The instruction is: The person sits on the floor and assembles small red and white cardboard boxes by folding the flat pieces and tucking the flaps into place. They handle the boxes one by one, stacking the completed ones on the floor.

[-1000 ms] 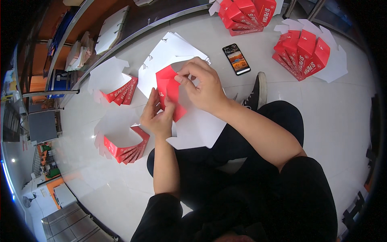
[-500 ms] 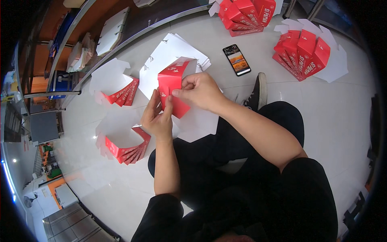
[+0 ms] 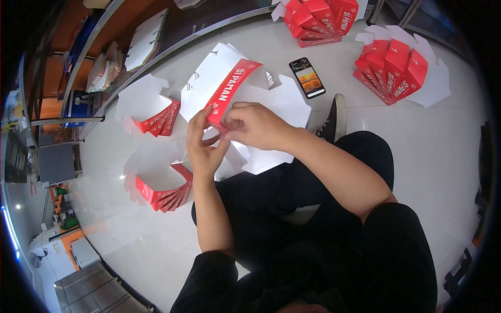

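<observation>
Between my hands is a partly folded cardboard food box (image 3: 236, 81), red with white lettering outside and plain white inside. Its long red side wall stands up, while a wide white flap spreads toward my lap. My left hand (image 3: 202, 146) pinches the near left corner between thumb and fingers. At the same corner, my right hand (image 3: 258, 125) grips the card with bent fingers and thumb close to the left fingertips. The fingers partly hide the corner's tabs. Under and behind the box lies a stack of flat white box blanks (image 3: 201, 78).
Nested folded red boxes sit on the tiled floor at left (image 3: 162, 120), nearer left (image 3: 164, 193), far right (image 3: 391, 73) and at the top (image 3: 318, 23). A phone (image 3: 307, 78) lies by my shoe (image 3: 334, 117). Metal shelving (image 3: 172, 52) runs along the upper left.
The box has turned, so its long red side now shows lengthwise and its white flap spreads right. Both hands have moved to the near left corner.
</observation>
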Demonstrator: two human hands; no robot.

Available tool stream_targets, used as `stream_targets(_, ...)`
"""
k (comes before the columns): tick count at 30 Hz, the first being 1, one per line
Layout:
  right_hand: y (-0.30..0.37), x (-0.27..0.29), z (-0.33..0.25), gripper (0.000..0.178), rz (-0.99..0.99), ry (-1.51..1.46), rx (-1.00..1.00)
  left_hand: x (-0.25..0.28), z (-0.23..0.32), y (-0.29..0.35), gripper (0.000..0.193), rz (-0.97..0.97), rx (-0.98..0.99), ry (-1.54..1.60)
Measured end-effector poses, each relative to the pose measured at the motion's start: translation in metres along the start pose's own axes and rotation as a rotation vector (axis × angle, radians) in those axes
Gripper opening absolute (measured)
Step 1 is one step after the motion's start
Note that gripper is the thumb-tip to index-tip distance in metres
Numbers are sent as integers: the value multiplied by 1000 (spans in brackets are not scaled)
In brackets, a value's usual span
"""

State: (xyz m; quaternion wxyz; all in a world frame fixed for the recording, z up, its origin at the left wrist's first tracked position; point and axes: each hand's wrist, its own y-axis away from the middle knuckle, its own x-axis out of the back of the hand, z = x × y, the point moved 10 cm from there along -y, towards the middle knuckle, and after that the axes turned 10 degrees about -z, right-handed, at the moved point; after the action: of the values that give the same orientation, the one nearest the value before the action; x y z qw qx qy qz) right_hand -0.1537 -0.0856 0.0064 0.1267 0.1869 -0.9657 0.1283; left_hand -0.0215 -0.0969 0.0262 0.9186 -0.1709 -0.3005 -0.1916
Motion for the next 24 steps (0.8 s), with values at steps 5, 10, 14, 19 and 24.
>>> stream_targets(5,5,-3,9,18,48,306,-18,31,-25,10,74,298,55,302)
stream_targets(10,1,-29,3,8,-176,451,35,45,-49,22,82,536,213,574)
stream_targets(14,10,-40,-21,7,-154,709,205,41,-59,25,82,563,302,616)
stream_targets(19,21,-59,-31,7,-217,813,219,31,-54,23,79,542,379,513)
stream_targets(24,6,-24,11,9,-14,320,-89,32,-64,21,79,508,377,522)
